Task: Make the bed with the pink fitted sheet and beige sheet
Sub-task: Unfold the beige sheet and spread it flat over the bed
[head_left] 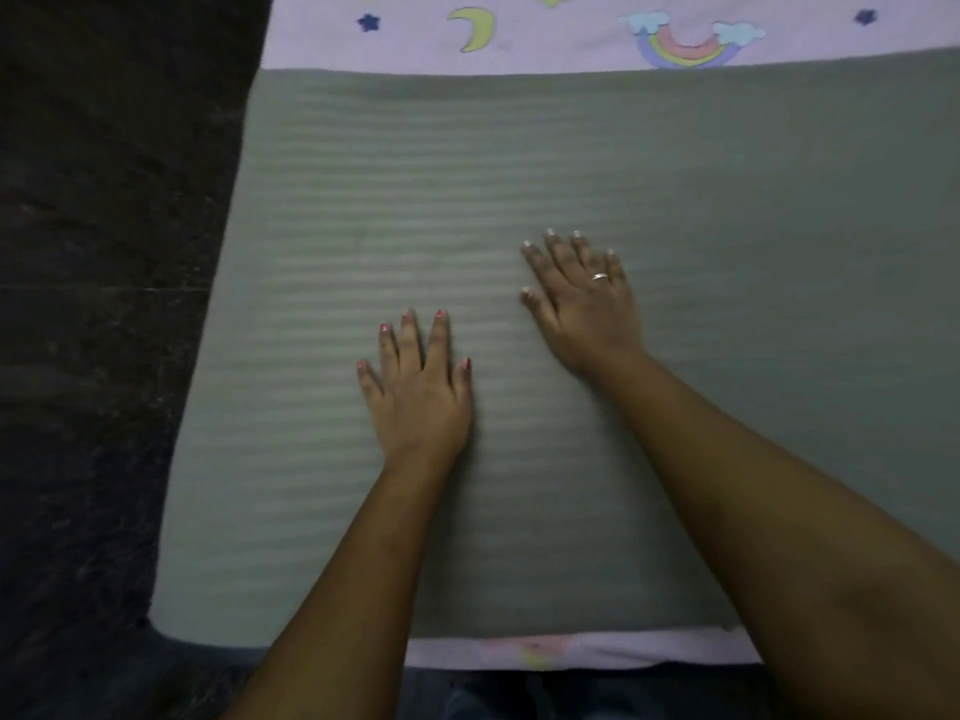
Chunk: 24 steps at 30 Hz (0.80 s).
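The beige sheet [727,174], faintly striped and looking grey-green in the dim light, lies spread flat over most of the bed. Beneath it the pink fitted sheet [545,39], printed with moons, stars and a rainbow, shows along the far edge and as a thin strip at the near edge. My left hand [418,389] lies palm down on the beige sheet with fingers straight and spread. My right hand [584,298], wearing a ring, lies flat on the sheet a little farther away and to the right.
A dark floor [104,304] runs along the bed's left side. The bed's left edge slants from upper middle to lower left. The sheet continues past the right border of the view.
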{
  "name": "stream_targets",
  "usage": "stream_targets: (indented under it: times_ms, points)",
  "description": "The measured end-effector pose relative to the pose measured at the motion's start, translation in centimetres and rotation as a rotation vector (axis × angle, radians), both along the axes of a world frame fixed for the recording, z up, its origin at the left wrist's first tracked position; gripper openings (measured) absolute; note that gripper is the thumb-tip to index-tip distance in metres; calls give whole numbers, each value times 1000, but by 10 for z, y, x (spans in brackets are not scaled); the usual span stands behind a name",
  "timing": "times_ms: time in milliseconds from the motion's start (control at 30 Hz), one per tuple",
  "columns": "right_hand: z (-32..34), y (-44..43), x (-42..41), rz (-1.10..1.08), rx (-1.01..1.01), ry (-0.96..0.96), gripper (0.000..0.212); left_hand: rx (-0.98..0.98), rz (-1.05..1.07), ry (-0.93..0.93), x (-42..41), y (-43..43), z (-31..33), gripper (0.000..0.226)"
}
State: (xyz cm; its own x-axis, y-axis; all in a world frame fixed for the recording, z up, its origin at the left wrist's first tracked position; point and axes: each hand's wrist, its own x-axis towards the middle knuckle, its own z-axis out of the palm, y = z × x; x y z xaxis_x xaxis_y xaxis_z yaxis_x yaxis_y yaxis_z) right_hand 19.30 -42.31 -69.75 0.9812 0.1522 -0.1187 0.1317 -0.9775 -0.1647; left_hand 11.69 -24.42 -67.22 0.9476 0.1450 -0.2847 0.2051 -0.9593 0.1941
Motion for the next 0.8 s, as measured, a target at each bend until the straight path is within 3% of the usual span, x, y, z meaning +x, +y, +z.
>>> stream_targets:
  times_ms: [300, 500, 633, 700, 767, 800]
  points:
    - [-3, -207, -28, -434, -57, -17, 54, -74, -209, -26, 9, -156, -14, 57]
    - [10, -355, -92, -662, -177, -31, 57, -87, -346, -106, -9, -256, -20, 62]
    - [25, -424, -140, -931, -66, -19, 58, -81, -462, -132, -26, -308, -22, 60]
    - [32, -450, -161, -1167, 71, 106, 63, -94, -515, -125, -34, -328, -21, 63]
    - [39, -466, -175, -1292, 49, 163, 70, -116, -605, -78, -40, -342, -17, 69]
    - [40, -469, -176, -1275, -10, 97, 66, -152, -654, -56, -41, -348, -16, 70]
